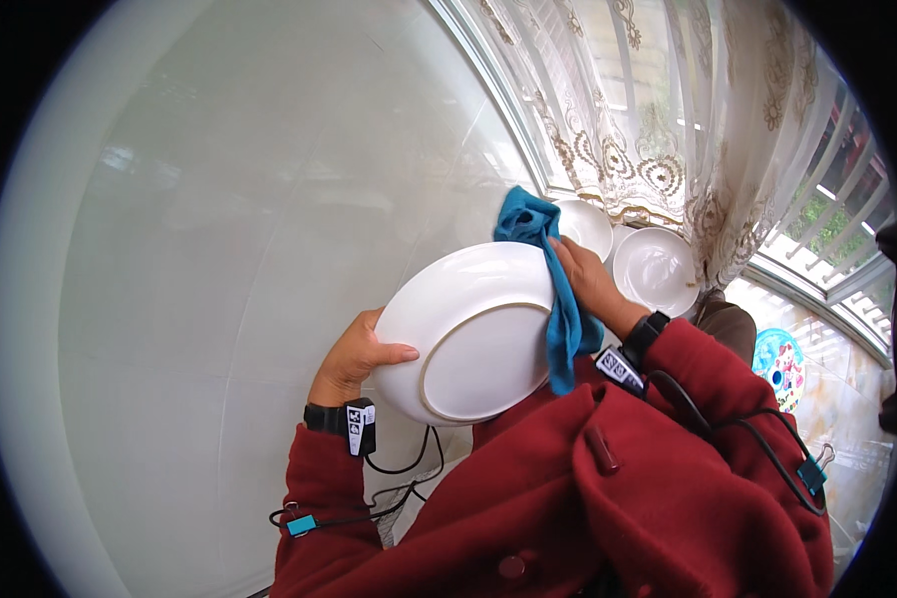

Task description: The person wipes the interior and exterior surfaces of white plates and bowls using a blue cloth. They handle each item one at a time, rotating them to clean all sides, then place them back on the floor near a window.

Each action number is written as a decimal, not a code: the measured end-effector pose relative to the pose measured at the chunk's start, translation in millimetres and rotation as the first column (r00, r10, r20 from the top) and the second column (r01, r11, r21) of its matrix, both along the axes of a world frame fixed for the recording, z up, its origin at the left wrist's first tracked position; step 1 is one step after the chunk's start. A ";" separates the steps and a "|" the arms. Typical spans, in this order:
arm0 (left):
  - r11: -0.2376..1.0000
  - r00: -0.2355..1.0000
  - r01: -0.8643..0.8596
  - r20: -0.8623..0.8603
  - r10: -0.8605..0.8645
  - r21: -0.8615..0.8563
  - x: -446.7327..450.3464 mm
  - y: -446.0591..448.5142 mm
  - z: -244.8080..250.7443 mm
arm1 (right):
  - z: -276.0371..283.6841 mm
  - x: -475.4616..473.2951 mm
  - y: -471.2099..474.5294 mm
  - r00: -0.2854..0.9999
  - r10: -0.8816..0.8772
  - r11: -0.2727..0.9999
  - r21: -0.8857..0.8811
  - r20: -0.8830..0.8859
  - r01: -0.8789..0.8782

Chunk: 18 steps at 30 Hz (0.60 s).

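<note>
My left hand [365,350] grips the left rim of a white oval-looking plate [486,362], thumb on its underside. The plate is tilted so that its raised foot ring faces me. At the plate's right edge, my right hand [587,276] holds a blue cloth [560,314] against the rim. One end of the cloth bunches up above the plate and the other hangs down over its underside. The fingers behind the plate and cloth are hidden.
Two white dishes, a round bowl [655,270] and another dish [584,228], stand beyond my right hand by the lace curtain [643,134]. A pale, glossy wall [217,224] spans the left. Cables [411,478] run along both sleeves. A colourful round object [780,368] lies at right.
</note>
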<state>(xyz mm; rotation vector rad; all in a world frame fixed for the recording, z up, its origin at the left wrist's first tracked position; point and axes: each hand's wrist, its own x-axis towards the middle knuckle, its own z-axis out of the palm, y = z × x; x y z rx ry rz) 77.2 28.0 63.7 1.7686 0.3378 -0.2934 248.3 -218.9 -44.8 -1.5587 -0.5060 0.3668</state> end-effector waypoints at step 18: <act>0.967 0.989 -0.083 0.102 0.110 -0.239 -21.6 39.9 -46.6 | -21.4 24.5 14.2 0.998 0.043 0.998 -0.056 0.040 -0.041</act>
